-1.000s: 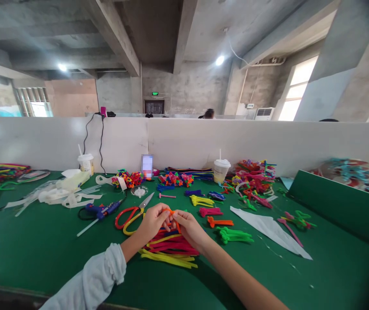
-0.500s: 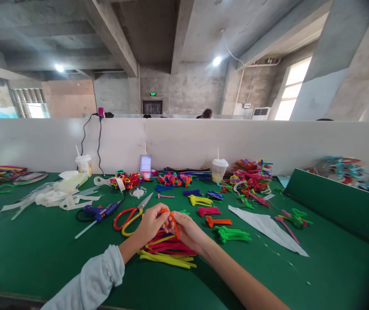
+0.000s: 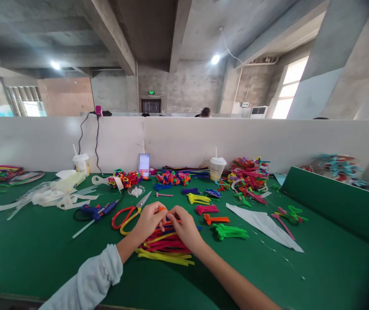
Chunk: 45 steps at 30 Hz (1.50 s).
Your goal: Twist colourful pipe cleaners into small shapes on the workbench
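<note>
An orange pipe cleaner [image 3: 162,209] is pinched between my two hands, mostly hidden by the fingers. My left hand [image 3: 150,221] grips it from the left, and my right hand [image 3: 185,227] closes on it from the right. Under both hands lies a loose pile of straight pipe cleaners [image 3: 163,246], red, yellow and blue. Just left of my left hand are scissors [image 3: 129,216] with red and yellow handles. Right of my right hand sit small sorted bundles: green [image 3: 230,231], orange [image 3: 216,218], pink [image 3: 207,209] and yellow [image 3: 198,199].
A blue glue gun [image 3: 103,211] and white strips [image 3: 55,191] lie at the left. Two lidded cups [image 3: 217,168] and a phone [image 3: 144,163] stand along the white partition [image 3: 184,137]. A white sheet [image 3: 263,224] and a green panel [image 3: 333,200] are at the right.
My right hand has turned over, its back now facing up and its fingers curled in. The orange strand that hung down in front of it is now mostly out of sight.
</note>
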Tool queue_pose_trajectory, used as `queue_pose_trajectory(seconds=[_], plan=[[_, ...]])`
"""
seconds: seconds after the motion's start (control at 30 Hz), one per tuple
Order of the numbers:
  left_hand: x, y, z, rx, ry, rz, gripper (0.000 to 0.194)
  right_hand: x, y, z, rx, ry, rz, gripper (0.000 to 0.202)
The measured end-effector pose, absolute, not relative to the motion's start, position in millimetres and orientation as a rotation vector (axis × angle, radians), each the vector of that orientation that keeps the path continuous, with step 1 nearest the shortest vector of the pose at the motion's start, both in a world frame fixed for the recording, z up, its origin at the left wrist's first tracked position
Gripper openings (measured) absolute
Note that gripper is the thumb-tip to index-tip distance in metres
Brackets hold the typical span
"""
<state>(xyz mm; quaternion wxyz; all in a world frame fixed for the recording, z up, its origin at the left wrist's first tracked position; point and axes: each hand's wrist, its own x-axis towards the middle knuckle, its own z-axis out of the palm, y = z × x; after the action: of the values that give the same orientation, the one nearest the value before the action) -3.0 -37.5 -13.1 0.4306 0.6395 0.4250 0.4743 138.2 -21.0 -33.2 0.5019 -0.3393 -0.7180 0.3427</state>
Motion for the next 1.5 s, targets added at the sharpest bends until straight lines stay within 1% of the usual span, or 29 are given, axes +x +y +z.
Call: queue_pose_trajectory(seconds=[0.13, 0.2, 0.33, 0.43, 0.53, 0.63, 0.7, 0.87, 0.93, 0.97, 1.03, 1.17, 1.23, 1.5], plan=[[-4, -40, -12, 1.937, 1.187, 1.256, 0.017, 140, -19, -29, -0.679, -1.540, 1.506, 0.027], [-6, -41, -12, 2.139, 1.235, 1.271, 0.017, 142, -18, -28, -0.595, -1.409, 1.746, 0.024], [-10, -39, -16, 2.309, 1.190, 1.272, 0.018, 147, -17, -27, -0.537, -1.244, 1.979, 0.019], [-12, -37, -18, 2.331, 1.129, 1.274, 0.017, 146, -17, -27, -0.537, -1.221, 1.983, 0.016], [-11, -38, -16, 2.308, 1.156, 1.301, 0.015, 142, -17, -27, -0.588, -1.270, 1.780, 0.013], [-6, -41, -12, 2.261, 1.284, 1.314, 0.016, 137, -18, -28, -0.707, -1.378, 1.453, 0.011], [-3, -43, -9, 2.121, 1.321, 1.295, 0.016, 136, -21, -28, -0.780, -1.490, 1.220, 0.012], [0, -40, -8, 1.552, 1.127, 1.148, 0.018, 140, -28, -28, -0.815, -1.896, 0.354, 0.013], [1, -39, -10, 1.417, 1.072, 1.142, 0.018, 142, -29, -27, -0.775, -1.999, 0.115, 0.014], [1, -38, -10, 1.381, 1.055, 1.152, 0.019, 143, -29, -27, -0.766, -2.016, 0.055, 0.015], [2, -38, -12, 1.360, 1.025, 1.184, 0.020, 143, -27, -28, -0.791, -1.990, 0.039, 0.015], [3, -37, -14, 1.359, 0.982, 1.266, 0.019, 142, -23, -32, -0.870, -1.895, 0.195, 0.015], [4, -36, -16, 1.324, 0.986, 1.282, 0.017, 142, -21, -34, -0.871, -1.903, 0.210, 0.016], [5, -37, -11, 1.150, 0.935, 1.254, 0.011, 146, -24, -30, -0.785, -2.118, -0.129, 0.021]])
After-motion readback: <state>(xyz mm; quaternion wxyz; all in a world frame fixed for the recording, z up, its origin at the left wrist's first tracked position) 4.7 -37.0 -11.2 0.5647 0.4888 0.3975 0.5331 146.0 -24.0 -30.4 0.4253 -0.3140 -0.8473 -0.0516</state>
